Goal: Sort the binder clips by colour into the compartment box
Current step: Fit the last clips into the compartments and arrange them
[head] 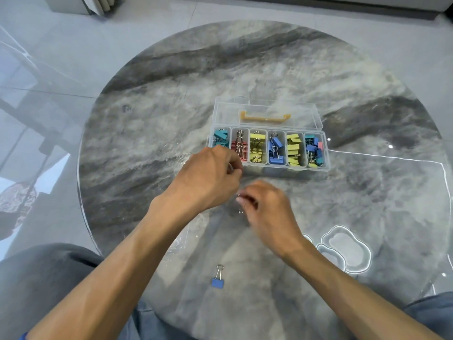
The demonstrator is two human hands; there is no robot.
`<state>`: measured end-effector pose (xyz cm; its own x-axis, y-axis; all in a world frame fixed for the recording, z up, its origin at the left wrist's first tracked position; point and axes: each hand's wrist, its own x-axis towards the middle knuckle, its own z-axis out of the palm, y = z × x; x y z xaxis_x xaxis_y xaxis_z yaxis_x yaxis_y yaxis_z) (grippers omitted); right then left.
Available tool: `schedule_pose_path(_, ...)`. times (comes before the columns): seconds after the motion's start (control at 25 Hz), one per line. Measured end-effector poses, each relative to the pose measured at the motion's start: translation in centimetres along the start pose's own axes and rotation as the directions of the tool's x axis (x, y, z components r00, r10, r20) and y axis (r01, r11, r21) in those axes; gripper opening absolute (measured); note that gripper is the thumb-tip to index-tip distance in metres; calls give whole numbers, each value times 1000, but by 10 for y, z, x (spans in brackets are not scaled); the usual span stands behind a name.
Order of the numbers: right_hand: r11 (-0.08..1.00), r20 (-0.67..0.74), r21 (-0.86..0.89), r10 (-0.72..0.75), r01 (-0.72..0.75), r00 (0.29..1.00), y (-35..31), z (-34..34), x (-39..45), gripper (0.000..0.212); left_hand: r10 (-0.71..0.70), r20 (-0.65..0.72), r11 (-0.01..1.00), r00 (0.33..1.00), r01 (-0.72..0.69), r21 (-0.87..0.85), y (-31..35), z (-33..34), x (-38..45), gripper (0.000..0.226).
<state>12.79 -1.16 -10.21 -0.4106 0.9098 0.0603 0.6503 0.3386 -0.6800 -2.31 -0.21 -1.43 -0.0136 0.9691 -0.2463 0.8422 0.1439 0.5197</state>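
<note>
Round marble-patterned table, grey with dark veins, glossy, spreading beneath and beyond fingers. Bright window reflections on tabletop right of fingers. Pale grey tiled floor around, far past fingertips. Ribbed white furniture at top left edge.

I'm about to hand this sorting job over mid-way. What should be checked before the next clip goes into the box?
1. Compartment box lid open: ok.
2. Left hand holds a clip: wire loops show, colour cannot tell.
3. Right hand holds a clip: wire loop shows, colour cannot tell.
4. Blue compartment has room: ok.
5. Rightmost compartment is one colour: not ok, mixed.
6. Loose blue clip on the table within reach: ok.
</note>
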Motion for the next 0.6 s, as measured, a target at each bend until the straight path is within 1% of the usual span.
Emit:
schedule_pose_path(0.04,969,-41,210,145,-133,989,-5,-13,8,4,3,-17,999,1000,-4,-44,0,-1,1,18)
schedule_pose_path(0.08,873,-38,432,267,-225,963,-11,-28,17,4,12,-15,992,1000,-14,-126,0,-2,3,21)
schedule_pose_path(0.12,743,-21,613,356,-269,934,-16,-41,24,5,37,7,971,999,-34,-238,0,-3,4,23)
schedule_pose_path(0.16,617,9,731,419,-292,908,-21,-53,29,5,70,36,934,997,-53,-355,1,-3,3,24)
schedule_pose_path(0.24,419,99,847,480,-327,871,-28,-64,31,8,93,55,830,994,-47,-556,6,0,1,28)
schedule_pose_path(0.28,335,148,877,493,-344,857,-30,-65,30,10,79,35,787,996,-41,-615,8,2,1,28)
schedule_pose_path(0.36,196,238,905,500,-377,833,-32,-65,29,11,56,-62,764,997,-83,-640,10,9,1,22)
schedule_pose_path(0.4,159,264,909,496,-386,827,-33,-65,28,14,54,-118,767,992,-117,-631,11,13,1,19)
schedule_pose_path(0.44,149,273,909,493,-389,826,-34,-65,28,15,54,-164,772,985,-146,-619,10,16,1,16)
schedule_pose_path(0.48,173,254,908,500,-383,828,-34,-64,29,13,50,-195,777,979,-161,-608,10,19,1,13)
schedule_pose_path(0.52,230,210,900,515,-370,831,-35,-63,29,13,51,-215,787,975,-172,-592,10,21,1,8)
schedule_pose_path(0.6,421,70,844,529,-333,846,-35,-61,29,21,54,-215,810,975,-169,-562,11,23,2,2)
